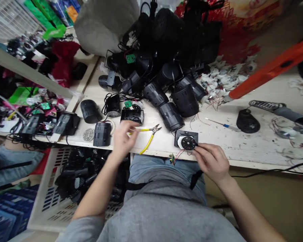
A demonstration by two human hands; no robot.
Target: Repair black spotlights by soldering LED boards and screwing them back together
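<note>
dial [188, 143], black and round, is facing up, block [189, 133] lying lengthwise along front edge of bench [163, 145]; right hand [215, 163] pinching dial's rim, left hand [125, 138] blurring, can't tell grip

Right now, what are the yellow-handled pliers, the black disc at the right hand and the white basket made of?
Pliers: probably steel, from the grey head; smooth, evenly yellow handles, plastic or rubber.
Black disc: likely plastic, dull, dark surface; metal possible.
White basket: probably plastic, matte, with regular moulded slots.
</note>
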